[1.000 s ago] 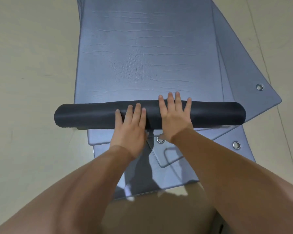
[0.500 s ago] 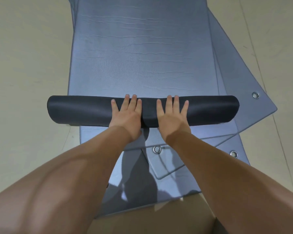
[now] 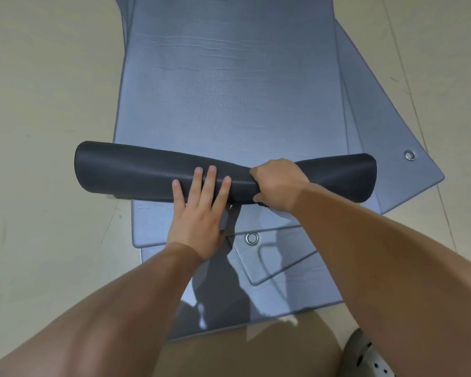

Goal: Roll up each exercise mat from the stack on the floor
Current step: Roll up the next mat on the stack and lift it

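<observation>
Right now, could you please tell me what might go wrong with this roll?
The right hand squeezes the roll only at its middle, and both ends flare, so it may wind loose or uneven. The left hand merely presses flat, so the roll could spring open.

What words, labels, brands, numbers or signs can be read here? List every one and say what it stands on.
None: no word, label, brand, number or sign can be read in this view.
The dark grey rolled foam mat has a plain surface, no print.
The flat blue-grey foam mats show only creases and round metal eyelets, unmarked.
The grey perforated rubber clog shows no logo.
</observation>
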### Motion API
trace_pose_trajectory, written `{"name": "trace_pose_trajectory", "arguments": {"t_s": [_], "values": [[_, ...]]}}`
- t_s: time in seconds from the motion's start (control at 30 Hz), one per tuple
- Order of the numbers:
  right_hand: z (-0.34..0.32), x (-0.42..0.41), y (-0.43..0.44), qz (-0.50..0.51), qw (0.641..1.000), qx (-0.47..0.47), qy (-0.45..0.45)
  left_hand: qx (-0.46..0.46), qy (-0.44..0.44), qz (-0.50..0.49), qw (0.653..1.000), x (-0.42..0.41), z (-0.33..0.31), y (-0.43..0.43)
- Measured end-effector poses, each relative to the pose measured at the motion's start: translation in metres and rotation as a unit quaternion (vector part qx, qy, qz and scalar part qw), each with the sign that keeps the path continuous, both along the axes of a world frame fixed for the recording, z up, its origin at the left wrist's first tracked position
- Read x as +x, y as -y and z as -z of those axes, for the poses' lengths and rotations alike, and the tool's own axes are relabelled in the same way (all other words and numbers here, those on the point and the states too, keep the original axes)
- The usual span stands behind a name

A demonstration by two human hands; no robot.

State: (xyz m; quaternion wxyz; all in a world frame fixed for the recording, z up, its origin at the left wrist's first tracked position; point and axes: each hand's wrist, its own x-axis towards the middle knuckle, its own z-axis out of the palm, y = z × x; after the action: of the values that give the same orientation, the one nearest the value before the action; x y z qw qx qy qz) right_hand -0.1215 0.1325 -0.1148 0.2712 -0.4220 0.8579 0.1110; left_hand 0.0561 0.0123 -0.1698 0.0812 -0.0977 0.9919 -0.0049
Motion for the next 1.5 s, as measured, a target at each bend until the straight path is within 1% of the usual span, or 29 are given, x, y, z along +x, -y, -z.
{"name": "trace_pose_trajectory", "arguments": {"t_s": [0.1,0.2,0.27,0.37,0.43,0.53,0.57,0.6,0.67,0.77,0.83,0.9,0.97,1.0,1.07,1.13,1.23,1.3,1.4,1.5], "values": [[-0.004,0.018,-0.008,-0.019,0.998,0.006,0.051,-0.001,-0.005,0.020,1.000,0.027,0.001,-0.002],[-0.009,0.030,-0.019,-0.020,0.995,0.036,0.094,-0.006,-0.004,0.055,0.998,0.045,0.004,-0.008],[-0.007,0.032,-0.024,-0.003,0.994,0.034,0.099,-0.001,-0.001,0.042,0.999,0.042,0.004,-0.012],[0.000,0.031,-0.028,0.038,0.994,0.019,0.104,-0.002,0.054,0.018,0.998,0.028,0.002,-0.013],[0.004,0.037,-0.033,0.037,0.997,-0.007,0.068,-0.017,0.084,0.023,0.996,0.016,0.000,-0.010],[0.014,0.067,-0.049,0.022,0.992,-0.108,-0.061,-0.011,0.102,0.028,0.994,-0.007,-0.005,-0.001],[0.020,0.079,-0.054,0.015,0.989,-0.117,-0.094,-0.001,0.107,0.025,0.994,-0.016,-0.008,0.004],[0.026,0.090,-0.057,0.020,0.988,-0.108,-0.107,0.013,0.111,0.022,0.993,-0.025,-0.011,0.009],[0.034,0.104,-0.058,0.064,0.990,-0.071,-0.101,0.033,0.121,0.024,0.992,-0.044,-0.016,0.019],[0.038,0.101,-0.046,0.109,0.989,-0.013,-0.096,0.026,0.135,0.019,0.990,-0.063,-0.021,0.024],[0.038,0.092,-0.036,0.108,0.987,0.009,-0.118,0.010,0.118,-0.003,0.993,-0.068,-0.024,0.022],[0.040,0.077,-0.026,0.117,0.984,0.021,-0.131,0.001,0.074,-0.010,0.997,-0.064,-0.024,0.018],[0.041,0.061,-0.018,0.127,0.982,0.016,-0.140,-0.007,0.034,0.002,0.999,-0.050,-0.021,0.014],[0.040,0.055,-0.015,0.129,0.981,0.007,-0.148,-0.012,0.031,0.007,0.999,-0.041,-0.018,0.012],[0.040,0.042,-0.009,0.127,0.980,-0.012,-0.156,-0.005,0.055,0.003,0.998,-0.027,-0.011,0.010],[0.039,0.030,-0.004,0.123,0.982,-0.013,-0.146,0.027,0.077,-0.011,0.997,-0.026,-0.005,0.012],[0.037,0.019,-0.002,0.117,0.982,-0.023,-0.143,0.071,0.085,-0.018,0.994,-0.039,-0.008,0.019],[0.037,0.019,-0.005,0.093,0.983,-0.042,-0.156,0.086,0.087,-0.019,0.992,-0.055,-0.011,0.027],[0.046,0.019,-0.010,0.048,0.982,-0.021,-0.179,0.105,0.089,-0.022,0.990,-0.083,-0.017,0.043],[0.045,0.006,0.004,0.045,0.980,-0.017,-0.194,0.115,0.093,-0.026,0.989,-0.100,-0.021,0.051]]}}
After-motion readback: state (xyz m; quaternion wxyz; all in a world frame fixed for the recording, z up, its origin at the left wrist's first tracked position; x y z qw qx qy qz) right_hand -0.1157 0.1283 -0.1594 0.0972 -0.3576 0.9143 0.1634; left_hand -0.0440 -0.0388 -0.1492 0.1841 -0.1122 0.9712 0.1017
